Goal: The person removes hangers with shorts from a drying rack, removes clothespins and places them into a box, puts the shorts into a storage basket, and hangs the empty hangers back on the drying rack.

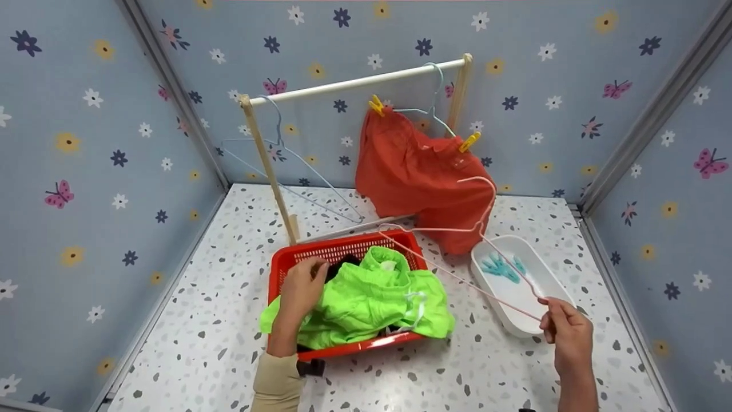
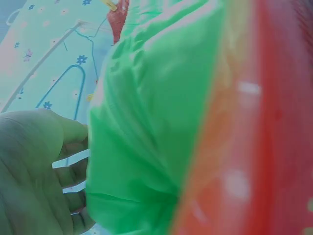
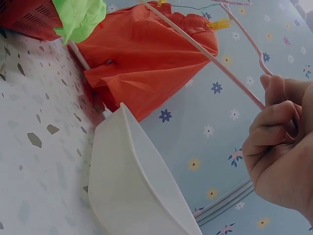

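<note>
A pink clothes hanger (image 1: 452, 229) is held by one end in my right hand (image 1: 566, 332), its hook pointing away in front of the red shorts. In the right wrist view the fingers (image 3: 271, 122) curl round the hanger's corner. My left hand (image 1: 303, 289) is over the left side of a red basket (image 1: 275, 269), beside bright green shorts (image 1: 366, 297) with a white drawstring. Its fingers look loosely bent; in the left wrist view the green cloth (image 2: 142, 122) hides their tips. Something black (image 1: 343, 266) lies behind the shorts in the basket.
A rack with a white rail (image 1: 366, 82) carries red shorts (image 1: 423, 171) clipped by yellow pegs (image 1: 470, 141) to one hanger, and a bare blue hanger (image 1: 320, 177) at its left. A white tub (image 1: 526, 309) with teal pegs (image 1: 503, 268) stands at right. Flowered walls enclose the speckled surface.
</note>
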A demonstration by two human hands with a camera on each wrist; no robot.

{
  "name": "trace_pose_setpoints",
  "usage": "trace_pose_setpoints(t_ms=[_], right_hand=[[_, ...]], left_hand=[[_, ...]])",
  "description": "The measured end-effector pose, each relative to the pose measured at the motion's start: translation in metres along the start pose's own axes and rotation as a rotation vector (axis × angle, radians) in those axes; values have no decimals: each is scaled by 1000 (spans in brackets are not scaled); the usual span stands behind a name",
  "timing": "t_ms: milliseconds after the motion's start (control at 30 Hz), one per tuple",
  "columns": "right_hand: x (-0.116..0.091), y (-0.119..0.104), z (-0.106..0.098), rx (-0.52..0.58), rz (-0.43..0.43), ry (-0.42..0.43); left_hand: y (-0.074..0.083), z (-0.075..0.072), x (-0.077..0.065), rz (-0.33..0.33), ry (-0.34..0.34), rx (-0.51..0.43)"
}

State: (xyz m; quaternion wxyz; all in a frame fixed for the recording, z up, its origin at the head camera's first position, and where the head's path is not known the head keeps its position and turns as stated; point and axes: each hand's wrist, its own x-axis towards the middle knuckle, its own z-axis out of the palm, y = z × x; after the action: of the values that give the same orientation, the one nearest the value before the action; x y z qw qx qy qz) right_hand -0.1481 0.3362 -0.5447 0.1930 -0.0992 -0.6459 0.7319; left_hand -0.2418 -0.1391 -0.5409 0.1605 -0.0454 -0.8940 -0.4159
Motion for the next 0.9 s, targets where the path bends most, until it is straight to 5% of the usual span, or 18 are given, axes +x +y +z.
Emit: trace_pose_setpoints(t_ms=[67,200,300,367,500,633,900], right_hand=[[-2,0,0,15,2,-4],[-5,-1,0,38,-1,-53],[-5,-3,0,53,-39,-154],[-3,-3,0,68,-79,-243],[-1,-7,1,113,-134,-396],[-1,-13,7,137,-111,-474],[-2,-25,30,161,-143,-673]], left_hand=[[2,-5,1,-1,-45,19],[6,-22,3,-17,-238,19],[7,-41,7,-15,-351,-25],[7,-54,13,-7,-368,-49],[7,-79,28,-21,-332,-68],[7,-98,50,-34,-202,-79],[1,-113,93,-40,33,-141]])
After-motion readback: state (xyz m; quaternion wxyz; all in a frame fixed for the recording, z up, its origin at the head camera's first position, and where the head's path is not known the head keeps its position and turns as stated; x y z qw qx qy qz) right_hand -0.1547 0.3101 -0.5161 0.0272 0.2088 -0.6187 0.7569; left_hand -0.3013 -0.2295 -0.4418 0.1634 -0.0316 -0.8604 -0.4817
